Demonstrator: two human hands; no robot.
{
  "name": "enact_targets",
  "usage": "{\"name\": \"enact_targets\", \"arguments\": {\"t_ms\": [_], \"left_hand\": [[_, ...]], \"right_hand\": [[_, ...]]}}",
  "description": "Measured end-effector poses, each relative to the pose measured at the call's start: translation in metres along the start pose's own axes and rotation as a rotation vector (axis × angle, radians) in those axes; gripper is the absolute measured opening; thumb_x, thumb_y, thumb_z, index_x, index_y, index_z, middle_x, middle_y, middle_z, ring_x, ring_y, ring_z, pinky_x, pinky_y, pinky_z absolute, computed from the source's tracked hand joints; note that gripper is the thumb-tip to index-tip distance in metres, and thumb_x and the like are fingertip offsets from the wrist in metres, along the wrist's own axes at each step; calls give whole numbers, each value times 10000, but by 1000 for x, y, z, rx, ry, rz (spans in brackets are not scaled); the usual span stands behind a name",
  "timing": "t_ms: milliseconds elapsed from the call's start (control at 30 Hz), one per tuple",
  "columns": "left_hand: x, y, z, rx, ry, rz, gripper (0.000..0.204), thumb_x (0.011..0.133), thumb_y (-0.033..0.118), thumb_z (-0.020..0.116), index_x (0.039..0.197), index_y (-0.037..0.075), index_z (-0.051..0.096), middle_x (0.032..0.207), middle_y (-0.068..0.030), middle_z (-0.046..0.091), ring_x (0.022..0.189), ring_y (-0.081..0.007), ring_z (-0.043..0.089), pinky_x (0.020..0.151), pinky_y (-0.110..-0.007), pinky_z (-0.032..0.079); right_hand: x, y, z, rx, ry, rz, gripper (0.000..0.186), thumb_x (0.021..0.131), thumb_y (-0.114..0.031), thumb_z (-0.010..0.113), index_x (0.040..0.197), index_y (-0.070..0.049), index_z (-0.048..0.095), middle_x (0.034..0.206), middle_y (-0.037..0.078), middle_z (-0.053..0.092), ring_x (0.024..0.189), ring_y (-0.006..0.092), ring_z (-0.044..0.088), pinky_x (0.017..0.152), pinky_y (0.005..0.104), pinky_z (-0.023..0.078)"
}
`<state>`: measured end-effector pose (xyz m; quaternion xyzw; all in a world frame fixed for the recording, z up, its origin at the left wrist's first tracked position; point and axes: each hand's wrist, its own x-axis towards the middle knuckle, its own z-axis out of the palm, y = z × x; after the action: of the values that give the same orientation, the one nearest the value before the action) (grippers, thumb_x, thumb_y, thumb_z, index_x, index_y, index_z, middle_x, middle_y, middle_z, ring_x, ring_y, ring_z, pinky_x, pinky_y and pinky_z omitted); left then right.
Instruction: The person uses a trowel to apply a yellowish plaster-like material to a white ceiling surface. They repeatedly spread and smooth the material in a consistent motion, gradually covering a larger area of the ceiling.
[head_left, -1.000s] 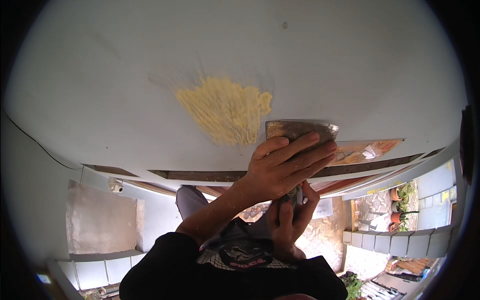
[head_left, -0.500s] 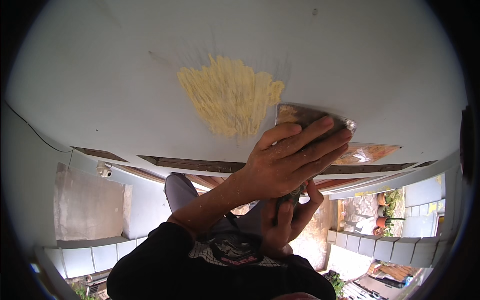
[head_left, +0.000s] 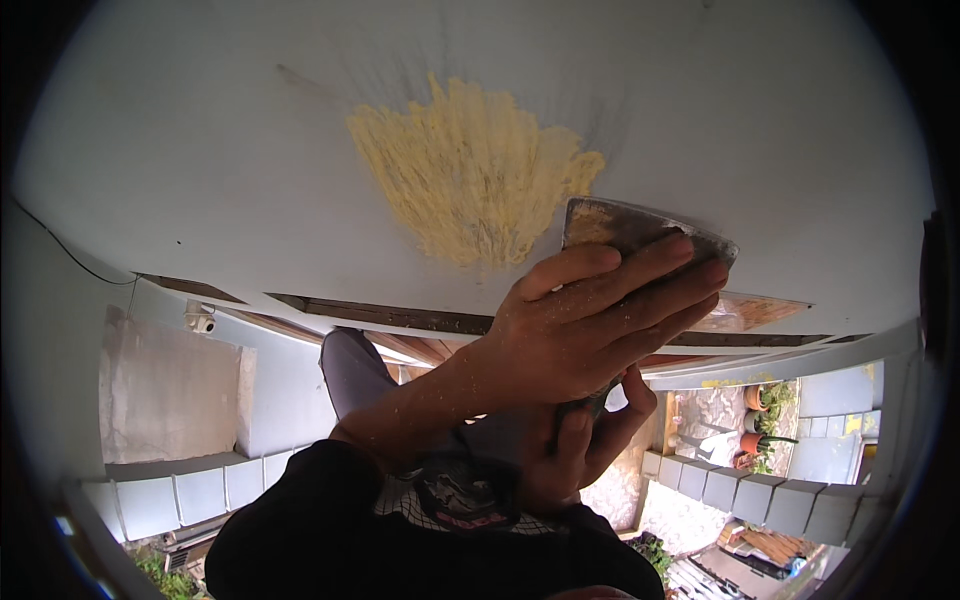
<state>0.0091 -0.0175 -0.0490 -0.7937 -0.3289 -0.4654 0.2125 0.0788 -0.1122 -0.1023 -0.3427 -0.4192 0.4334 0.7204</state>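
Note:
A wide putty knife has its metal blade up against the pale ceiling surface, just right of a yellow filler patch. Brownish-yellow residue marks the blade's left corner. My left hand holds the tool near its blade, fingers laid along the metal; its thumb is hidden. Below it, my right hand is closed round the dark handle, which is mostly covered by both hands. Light specks dot my left hand and forearm.
A brown strip-like recess runs along the surface's lower edge. A white camera is mounted at the left, near a dark cable. Potted plants stand beyond at the right. A tile-topped ledge curves below them.
The putty knife and both hands shift slightly right in the view. The yellow patch appears larger and higher, and its right edge reaches farther right. Both hands keep their hold.

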Motion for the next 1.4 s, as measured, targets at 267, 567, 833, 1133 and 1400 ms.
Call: {"name": "enact_targets", "arguments": {"t_ms": [267,567,833,1133,1400], "left_hand": [[-16,6,1,18,-25,-57,198,892,326,639,1064,281,726,1279,140,637,1281,-84,504,1176,-311,192],[-6,-5,-5,104,-52,-14,221,911,326,598,1095,301,716,1288,155,629,1313,-77,476,1183,-318,185],[-29,-5,3,-2,-36,-14,312,912,290,567,1202,246,673,1392,123,554,1335,-65,450,1209,-305,128],[-11,-14,-4,43,-5,50,309,904,311,607,1196,237,672,1387,115,559,1334,-69,453,1197,-308,184],[-33,-9,2,-17,-50,8,279,900,313,614,1159,240,687,1379,108,570,1332,-69,456,1166,-290,202]], "right_hand": [[-17,2,-14,41,-80,124,581,970,-320,480,1362,67,297,1241,215,470,1110,233,513,919,355,420],[1,11,-1,-145,-102,54,536,970,-272,452,1358,69,308,1293,229,415,1148,240,490,960,377,399],[-25,26,-18,-285,-107,34,532,976,-266,452,1358,52,262,1253,227,438,1085,208,518,880,350,446],[-11,17,2,-401,-54,-92,608,961,-348,483,1366,45,260,1208,282,480,1039,223,559,811,319,468],[-24,16,9,-183,38,58,531,973,-225,493,1344,105,304,1289,250,412,1146,244,499,906,345,441]]}}
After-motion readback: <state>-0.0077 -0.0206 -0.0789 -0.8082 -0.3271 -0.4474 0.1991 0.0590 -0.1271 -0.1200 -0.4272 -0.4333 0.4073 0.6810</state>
